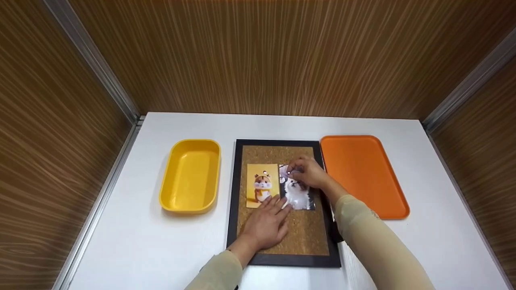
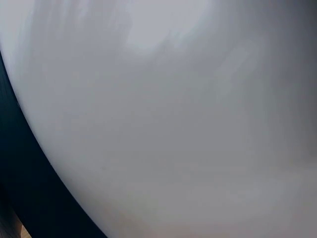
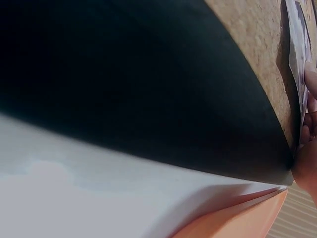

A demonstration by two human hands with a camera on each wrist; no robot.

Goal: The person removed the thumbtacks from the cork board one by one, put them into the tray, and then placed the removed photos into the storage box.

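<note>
A black-framed cork board (image 1: 282,241) lies in the middle of the white table. Two pictures sit on it side by side: a yellow hamster card (image 1: 262,187) and a white dog photo (image 1: 299,193). My left hand (image 1: 276,203) lies flat on the cork, its straight fingers touching the pictures' lower edges. My right hand (image 1: 292,171) is curled at the top of the dog photo and pinches a small push pin (image 1: 288,172). The right wrist view shows the frame (image 3: 148,89), cork (image 3: 257,44) and the photo's edge (image 3: 297,54). The left wrist view is a blur of table (image 2: 173,124).
A yellow tub (image 1: 191,175) stands left of the board and a flat orange tray (image 1: 363,173) right of it; nothing shows in either. Wood-grain walls close in the table at the back and both sides. A small pin (image 1: 265,173) sits in the hamster card's top.
</note>
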